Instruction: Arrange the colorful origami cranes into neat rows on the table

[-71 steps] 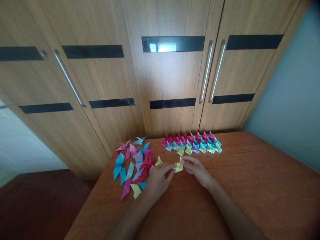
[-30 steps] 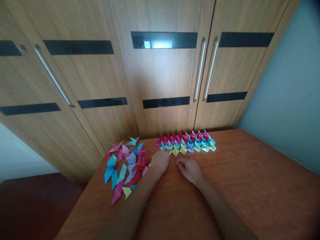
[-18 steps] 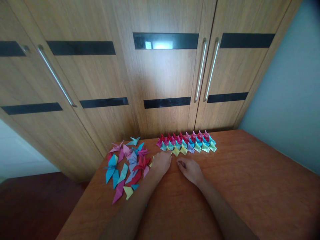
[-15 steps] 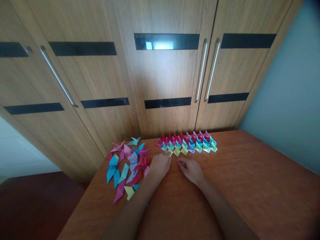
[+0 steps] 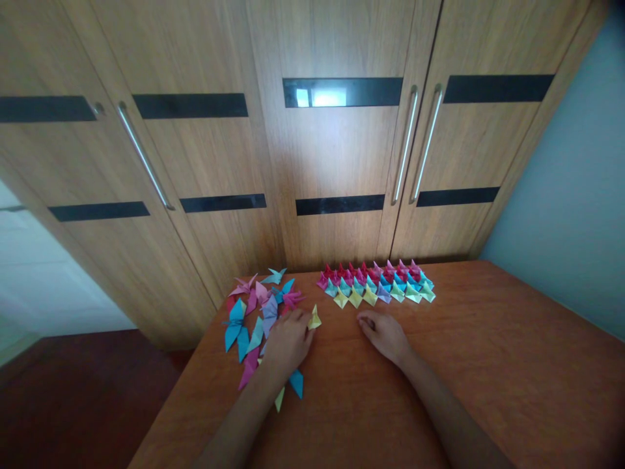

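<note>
My left hand is over the right side of a loose pile of folded paper cranes, its fingers closed on a small yellow paper crane. Pink, blue, purple and green cranes lie around it, among them a blue crane and a light blue one at the back. To the right, my right hand rests on the table with curled fingers, and nothing shows in it. Just beyond it stand close rows of cranes, red and pink behind, with yellow, purple and pale green ones in front.
The brown table stands against a wooden wardrobe with black strips and metal handles. A blue wall is on the right. Dark reddish floor shows at the left.
My left hand has moved back from the front row toward the pile, and a yellow crane now shows at its fingertips. The view has shifted slightly. My right hand keeps its curled pose.
</note>
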`<action>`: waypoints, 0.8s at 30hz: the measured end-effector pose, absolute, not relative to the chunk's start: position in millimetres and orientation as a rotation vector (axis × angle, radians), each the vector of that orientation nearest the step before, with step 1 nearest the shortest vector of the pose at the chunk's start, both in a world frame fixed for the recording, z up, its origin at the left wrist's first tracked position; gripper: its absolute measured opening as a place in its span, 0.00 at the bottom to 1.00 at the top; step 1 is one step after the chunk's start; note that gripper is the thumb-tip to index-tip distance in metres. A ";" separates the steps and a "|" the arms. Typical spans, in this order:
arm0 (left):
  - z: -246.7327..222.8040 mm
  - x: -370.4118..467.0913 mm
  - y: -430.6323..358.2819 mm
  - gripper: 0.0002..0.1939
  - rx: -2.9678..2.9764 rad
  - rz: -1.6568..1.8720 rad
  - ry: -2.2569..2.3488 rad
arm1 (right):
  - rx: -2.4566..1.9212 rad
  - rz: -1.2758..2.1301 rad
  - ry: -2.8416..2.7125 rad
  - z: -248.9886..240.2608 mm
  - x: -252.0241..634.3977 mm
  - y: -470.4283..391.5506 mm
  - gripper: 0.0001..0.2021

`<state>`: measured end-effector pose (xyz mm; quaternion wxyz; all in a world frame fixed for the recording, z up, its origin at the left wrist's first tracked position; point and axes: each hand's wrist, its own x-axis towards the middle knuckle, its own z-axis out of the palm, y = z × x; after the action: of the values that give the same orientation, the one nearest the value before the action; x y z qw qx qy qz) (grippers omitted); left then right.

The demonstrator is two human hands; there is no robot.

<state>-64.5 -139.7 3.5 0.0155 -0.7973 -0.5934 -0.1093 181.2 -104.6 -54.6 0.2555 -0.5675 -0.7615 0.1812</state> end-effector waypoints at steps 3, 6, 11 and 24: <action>-0.6 -63.2 -140.8 0.13 -2.462 -0.333 -1.839 | -1.524 0.487 -2.061 -57.2 182.3 -103.5 0.12; -2.8 -63.8 -142.0 0.11 -2.455 -0.302 -1.822 | -1.517 0.488 -2.065 -58.1 182.6 -102.9 0.12; -2.4 -67.2 -142.4 0.10 -2.480 -0.258 -1.856 | -1.510 0.492 -2.064 -56.9 182.2 -102.7 0.12; -10.1 -46.2 -156.0 0.07 -2.814 -1.188 -1.639 | -1.035 1.246 -1.597 -39.4 166.7 -112.8 0.17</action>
<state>-46.2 -156.0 -10.1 -0.1619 -0.8010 -0.4666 -0.3382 166.7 -112.8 -39.4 0.4200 -0.4131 -0.6370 0.4972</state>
